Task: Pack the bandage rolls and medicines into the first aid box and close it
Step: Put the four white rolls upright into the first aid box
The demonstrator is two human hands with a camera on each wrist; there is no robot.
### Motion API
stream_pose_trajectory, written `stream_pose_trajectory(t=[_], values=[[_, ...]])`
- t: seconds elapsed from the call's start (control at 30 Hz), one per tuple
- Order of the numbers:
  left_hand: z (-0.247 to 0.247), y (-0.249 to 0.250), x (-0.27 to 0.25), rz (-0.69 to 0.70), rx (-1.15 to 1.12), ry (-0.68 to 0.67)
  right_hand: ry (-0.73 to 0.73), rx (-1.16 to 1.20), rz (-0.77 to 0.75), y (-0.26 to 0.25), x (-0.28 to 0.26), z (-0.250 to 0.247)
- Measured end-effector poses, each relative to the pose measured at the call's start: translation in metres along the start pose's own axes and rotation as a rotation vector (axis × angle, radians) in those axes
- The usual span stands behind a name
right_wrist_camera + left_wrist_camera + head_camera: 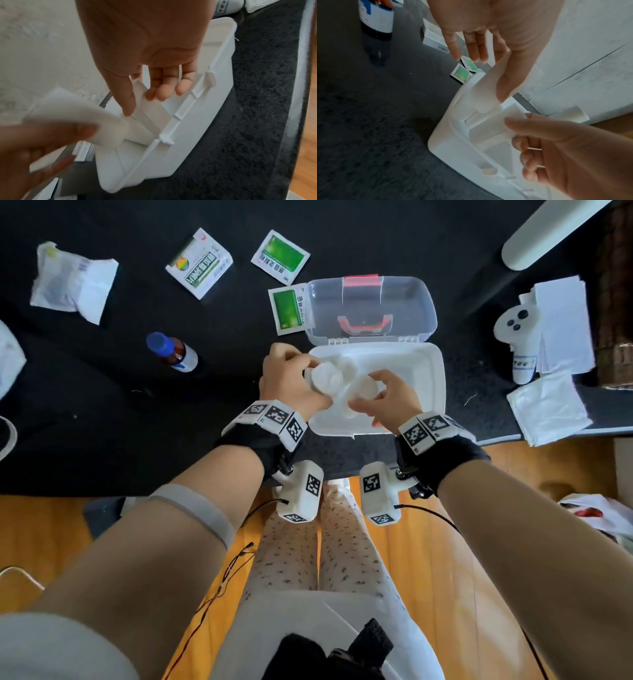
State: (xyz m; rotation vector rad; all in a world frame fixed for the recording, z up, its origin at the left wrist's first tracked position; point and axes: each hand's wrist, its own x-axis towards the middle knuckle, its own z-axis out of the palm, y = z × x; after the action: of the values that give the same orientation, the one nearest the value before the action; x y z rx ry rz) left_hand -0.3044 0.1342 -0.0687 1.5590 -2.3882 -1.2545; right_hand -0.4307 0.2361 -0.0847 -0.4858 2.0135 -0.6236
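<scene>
Over white first aid box (pixel 432 392), lid open, L hand (pixel 287 378) grips white bandage roll (pixel 325 378); R hand (pixel 387 398) pinches another.

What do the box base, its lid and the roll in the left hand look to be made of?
Box base: opaque white plastic, matte, with moulded dividers and rim ribs.
Lid: clear, slightly glossy plastic; the red handle shows through it.
Bandage roll in the left hand: soft white woven gauze or cotton by its fuzzy, crumpled surface, though blur leaves the weave unclear.

Two bandage rolls (pixel 327 380) (one per hand), two green sachets (pixel 281 256), one bottle (pixel 173 352), one medicine box (pixel 198 263).
</scene>
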Motion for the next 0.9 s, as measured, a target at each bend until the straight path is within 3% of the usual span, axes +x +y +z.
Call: stream_pose_trajectory(t=[0.13, 0.43, 0.6, 0.9], values=[[0.006, 0.007, 0.0, 0.046, -0.01, -0.041, 0.016, -0.057, -0.032, 0.004, 0.004, 0.006], [0.001, -0.002, -0.005, -0.044, -0.07, -0.114, 0.023, -0.004, 0.033, 0.014, 0.003, 0.003], [0.002, -0.008, -0.001, -0.076, 0.02, -0.195, -0.008, 0.021, 0.06, 0.014, 0.005, 0.003], [0.016, -0.024, 0.001, -0.128, -0.147, -0.104, -0.078, 0.046, 0.056, 0.02, 0.019, 0.02]])
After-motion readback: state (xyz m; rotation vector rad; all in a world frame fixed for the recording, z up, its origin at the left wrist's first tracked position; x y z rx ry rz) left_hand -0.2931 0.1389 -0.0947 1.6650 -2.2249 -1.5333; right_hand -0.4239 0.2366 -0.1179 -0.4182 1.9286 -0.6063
